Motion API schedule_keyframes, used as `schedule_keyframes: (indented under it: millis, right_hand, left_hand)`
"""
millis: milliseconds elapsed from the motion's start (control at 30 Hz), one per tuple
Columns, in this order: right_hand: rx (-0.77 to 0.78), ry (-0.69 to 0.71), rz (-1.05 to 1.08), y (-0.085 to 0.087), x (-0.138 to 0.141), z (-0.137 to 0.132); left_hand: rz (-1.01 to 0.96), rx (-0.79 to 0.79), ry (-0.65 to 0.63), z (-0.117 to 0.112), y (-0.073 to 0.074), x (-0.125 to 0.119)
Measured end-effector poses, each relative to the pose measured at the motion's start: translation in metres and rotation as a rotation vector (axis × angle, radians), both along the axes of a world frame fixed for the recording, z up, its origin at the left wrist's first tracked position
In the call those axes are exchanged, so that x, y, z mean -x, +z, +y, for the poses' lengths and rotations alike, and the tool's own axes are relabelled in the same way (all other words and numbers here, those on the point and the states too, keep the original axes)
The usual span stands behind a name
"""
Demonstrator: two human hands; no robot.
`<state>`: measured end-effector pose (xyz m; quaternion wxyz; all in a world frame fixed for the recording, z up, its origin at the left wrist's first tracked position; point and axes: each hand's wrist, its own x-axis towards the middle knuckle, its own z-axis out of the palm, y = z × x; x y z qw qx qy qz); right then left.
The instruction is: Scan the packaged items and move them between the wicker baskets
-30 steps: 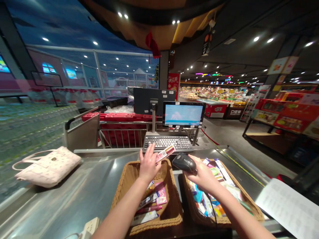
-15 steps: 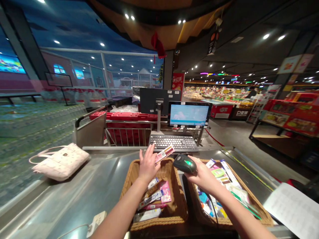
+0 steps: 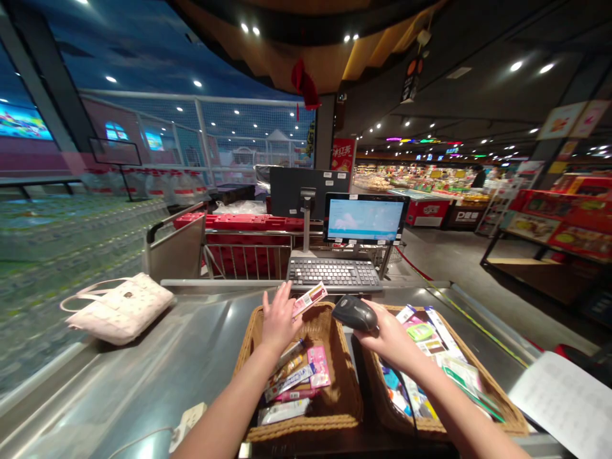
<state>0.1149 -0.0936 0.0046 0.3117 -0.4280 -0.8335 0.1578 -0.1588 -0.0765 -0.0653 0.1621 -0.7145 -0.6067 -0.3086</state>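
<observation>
My left hand (image 3: 281, 319) grips a slim pink-and-white packet (image 3: 310, 300) with a barcode on it, above the far side of the left wicker basket (image 3: 354, 400). Inside that basket lie several small packets, among them a pink packet (image 3: 319, 366) and a blue-and-white packet (image 3: 289, 381). A black handheld barcode scanner (image 3: 354, 312) is in my right hand (image 3: 389, 333), its head pointing left toward the packet. Below my right forearm stands the right wicker basket (image 3: 515, 417), filled with mixed packaged goods. The scanner's cable (image 3: 408, 398) hangs down into view over this basket.
Behind the baskets are a keyboard (image 3: 333, 273) and a lit monitor (image 3: 364, 218). A pale handbag (image 3: 122, 310) lies on the metal counter (image 3: 191, 338) at left, near a white power strip (image 3: 189, 421). Printed paper (image 3: 568, 398) sits at the right edge.
The green light on the scanner has gone out. My left hand has shifted slightly left with the packet, while my right hand has stayed nearly still.
</observation>
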Motion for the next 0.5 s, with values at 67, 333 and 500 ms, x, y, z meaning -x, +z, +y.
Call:
schedule_keyframes:
  millis: [67,333,500]
  right_hand:
    - [0.011,0.001,0.003,-0.001,0.001,0.001]
    - [0.017,0.001,-0.015,-0.004,0.004,0.005]
    - [0.015,0.008,-0.01,-0.004,0.008,0.006]
  left_hand:
    - [0.015,0.019,0.012,0.0,-0.007,0.004]
    - [0.044,0.062,0.024,-0.002,-0.032,0.016]
    - [0.073,0.091,0.034,-0.002,-0.044,0.023]
